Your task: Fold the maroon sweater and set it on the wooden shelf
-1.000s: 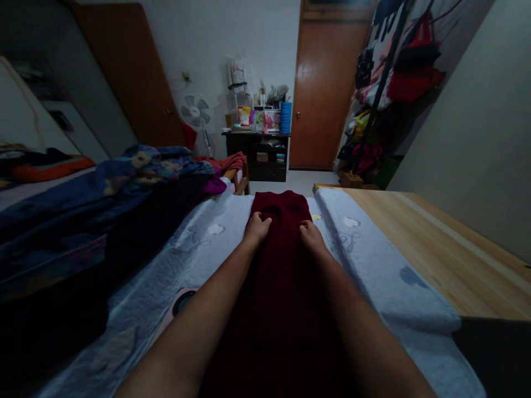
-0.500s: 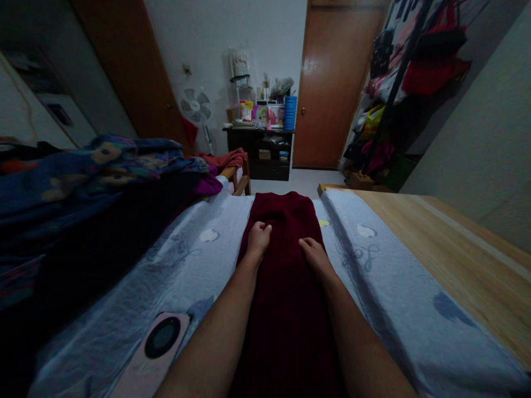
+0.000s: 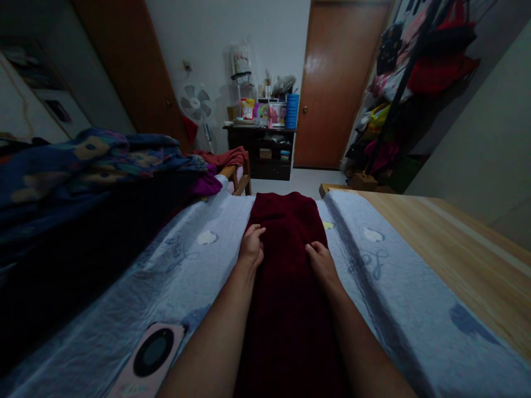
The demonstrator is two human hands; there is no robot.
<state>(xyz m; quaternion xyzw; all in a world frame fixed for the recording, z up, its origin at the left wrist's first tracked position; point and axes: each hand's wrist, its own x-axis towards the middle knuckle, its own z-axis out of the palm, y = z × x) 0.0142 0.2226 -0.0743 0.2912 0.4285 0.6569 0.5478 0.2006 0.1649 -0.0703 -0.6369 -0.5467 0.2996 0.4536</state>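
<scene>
A dark red cloth (image 3: 286,309) lies lengthwise over a light blue patterned bedsheet (image 3: 215,221), running from the bottom of the view to the bed's far edge. On the cloth's left edge is my left hand (image 3: 252,243), its fingers parted and nothing gripped in them. My right hand (image 3: 321,260) is at the cloth's right edge, thumb and fingers closed on the fabric. Small wrinkles cross the cloth beyond both hands. To the left of my left forearm lies a pink phone (image 3: 153,354) with a large round dark camera ring.
Blue patterned bedding (image 3: 103,160) and dark fabric are heaped at the left. Bare wooden board (image 3: 464,237) borders the sheet on the right. Past the bed stand a fan (image 3: 197,105), a dark cabinet (image 3: 259,152) and a wooden door (image 3: 336,83). Clothes and bags hang at the right.
My hands have moved farther apart, the left one leftward and the right one rightward. The left fingers have loosened from the cloth. The view has shifted slightly.
</scene>
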